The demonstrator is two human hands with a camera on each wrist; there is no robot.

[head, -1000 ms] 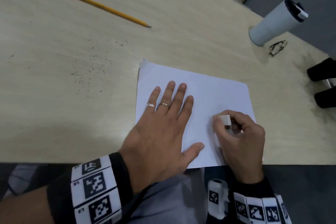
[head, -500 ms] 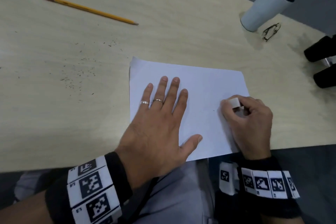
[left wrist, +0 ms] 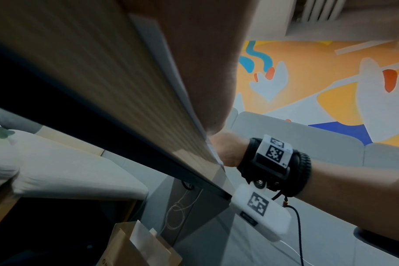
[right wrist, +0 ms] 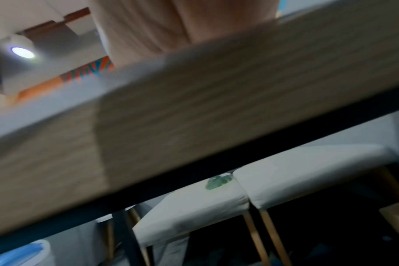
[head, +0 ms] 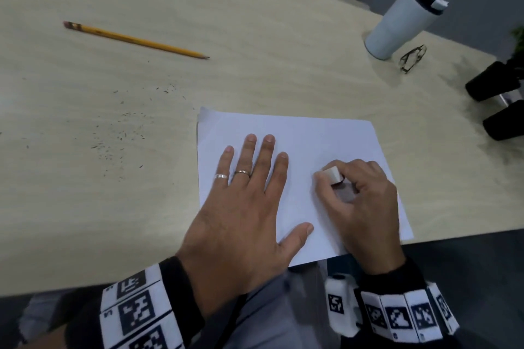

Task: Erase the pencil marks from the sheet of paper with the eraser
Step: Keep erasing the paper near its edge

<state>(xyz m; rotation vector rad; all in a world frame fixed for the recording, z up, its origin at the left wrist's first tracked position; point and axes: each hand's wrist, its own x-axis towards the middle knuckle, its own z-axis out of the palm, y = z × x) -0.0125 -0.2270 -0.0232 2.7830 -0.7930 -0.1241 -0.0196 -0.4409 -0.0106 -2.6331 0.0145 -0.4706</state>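
Observation:
A white sheet of paper point(head: 312, 139) lies near the front edge of the pale wooden table point(head: 141, 207). My left hand point(head: 249, 195) lies flat on the sheet's left half, fingers spread and straight, pressing it down. My right hand point(head: 360, 195) pinches a small white eraser point(head: 332, 174) between thumb and fingers, its lower end against the right half of the sheet. No pencil marks show on the paper in the head view. Both wrist views are blurred; the left wrist view shows the table edge point(left wrist: 148, 126) and my right wrist, the right wrist view the table edge point(right wrist: 216, 108).
A yellow pencil point(head: 136, 40) lies at the far left. Eraser crumbs point(head: 122, 133) are scattered left of the sheet. A white tumbler point(head: 402, 20) and folded glasses point(head: 412, 58) stand at the far right, with two black objects point(head: 493, 99) at the right edge.
The right hand with the eraser has shifted back and forth over the sheet's right half, now a little leftward. The left hand stays flat on the paper. The head view shifted.

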